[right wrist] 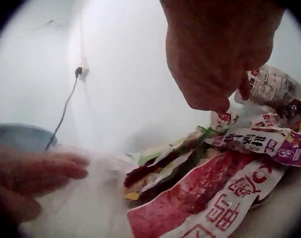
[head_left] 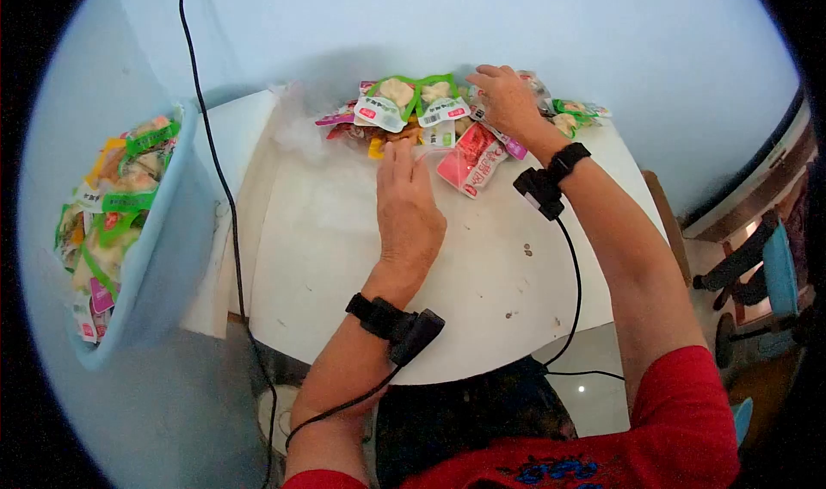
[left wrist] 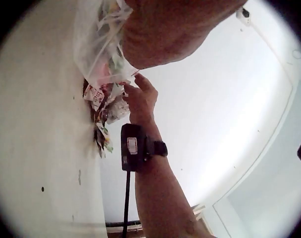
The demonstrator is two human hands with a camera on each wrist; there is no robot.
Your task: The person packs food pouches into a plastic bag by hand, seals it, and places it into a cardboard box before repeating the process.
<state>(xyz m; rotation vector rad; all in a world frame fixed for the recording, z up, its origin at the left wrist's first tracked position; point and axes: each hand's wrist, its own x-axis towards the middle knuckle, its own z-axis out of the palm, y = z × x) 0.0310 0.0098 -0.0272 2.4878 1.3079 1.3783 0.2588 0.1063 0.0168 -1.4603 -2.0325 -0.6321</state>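
Note:
A heap of snack packets stands at the back of a white table [head_left: 344,265], against the wall. My left hand [head_left: 411,209] is at the front of the heap, fingers straight and directed at it. Clear plastic bag film [left wrist: 98,49] hangs beside that hand in the left wrist view, with packets behind it. My right hand [head_left: 508,102] reaches over the heap's right part, fingers spread and slightly bent, fingertips close to the packets. Below it lies a red and white packet [head_left: 473,160]. Two green-edged packets [head_left: 396,97] lie on top between the hands. The right wrist view shows a silvery packet [right wrist: 269,87] by the right fingers.
A light blue tub [head_left: 138,274] filled with similar packets stands to the left of the table. A black cable [head_left: 211,136] hangs down between tub and table. More cables run from the wrist cameras. A chair [head_left: 766,274] is at the far right.

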